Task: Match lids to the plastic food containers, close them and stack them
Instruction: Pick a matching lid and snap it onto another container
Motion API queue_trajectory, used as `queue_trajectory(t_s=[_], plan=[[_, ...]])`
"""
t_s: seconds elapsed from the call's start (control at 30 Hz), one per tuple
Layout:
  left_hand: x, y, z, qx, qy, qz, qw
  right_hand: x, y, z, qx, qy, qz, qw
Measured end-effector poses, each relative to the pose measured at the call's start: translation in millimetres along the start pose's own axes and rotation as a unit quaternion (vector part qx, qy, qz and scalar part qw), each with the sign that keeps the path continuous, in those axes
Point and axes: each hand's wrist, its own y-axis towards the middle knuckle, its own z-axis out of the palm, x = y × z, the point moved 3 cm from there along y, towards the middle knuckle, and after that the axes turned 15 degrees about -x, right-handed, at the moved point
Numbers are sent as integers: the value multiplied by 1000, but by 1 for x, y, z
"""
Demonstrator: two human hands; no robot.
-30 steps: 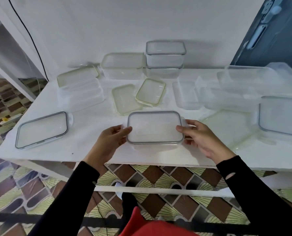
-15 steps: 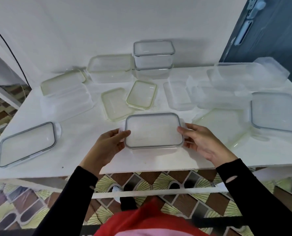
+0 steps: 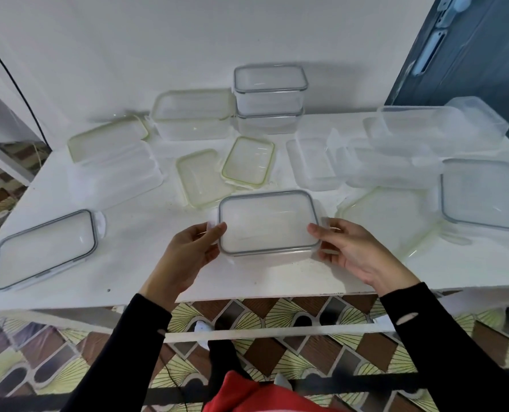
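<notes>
A clear rectangular container with a grey-rimmed lid sits near the front edge of the white table. My left hand grips its left end, thumb on the lid's corner. My right hand grips its right end at the side flap. At the back, two closed grey-rimmed containers stand stacked. Beside that stack is an open green-rimmed container. Two small green-rimmed lids lie in the middle.
A grey-rimmed lid lies at the front left, another grey-rimmed lid at the right. Clear containers crowd the back right, and a large green-rimmed lid lies beside my right hand. A lidded clear container stands left.
Both hands stay on the ends of the container in front. The view has tilted slightly; the container sits in about the same place on the table.
</notes>
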Motion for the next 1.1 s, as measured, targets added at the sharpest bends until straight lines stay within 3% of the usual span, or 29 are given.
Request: queue_trajectory(t_s=[0.13,0.43,0.53,0.6,0.67,0.73,0.77,0.83,0.9,0.97,1.0,1.03,1.1], plan=[[0,-3,2,-2,3,-7,1000,-4,-2,1,7,48,47,998],[5,-9,-1,-6,-18,-14,1000,-6,-6,4,-29,63,37,997],[4,-5,0,-48,65,65,995,-3,-5,4,-58,27,11,998],[-2,-3,1,-86,174,216,957,1,-3,5,-54,1,15,998],[-8,-7,7,-85,271,387,877,6,-3,6,-38,-15,32,999],[-9,-11,15,-58,336,475,811,8,0,5,-54,-53,15,997],[-9,-13,19,-46,352,489,797,9,1,4,-81,-98,-36,991],[-9,-15,28,-29,372,507,777,12,0,6,-142,-194,-227,944],[-7,-17,34,-13,388,526,757,9,-9,15,-167,-305,-439,828],[-3,-17,38,3,399,541,740,0,-11,24,-184,-401,-551,708],[-1,-18,38,9,409,543,733,-5,-9,27,-168,-426,-569,683],[1,-19,38,12,421,544,726,-8,-9,30,-133,-431,-572,684],[2,-22,38,20,446,544,710,-13,-8,32,-54,-417,-558,716]])
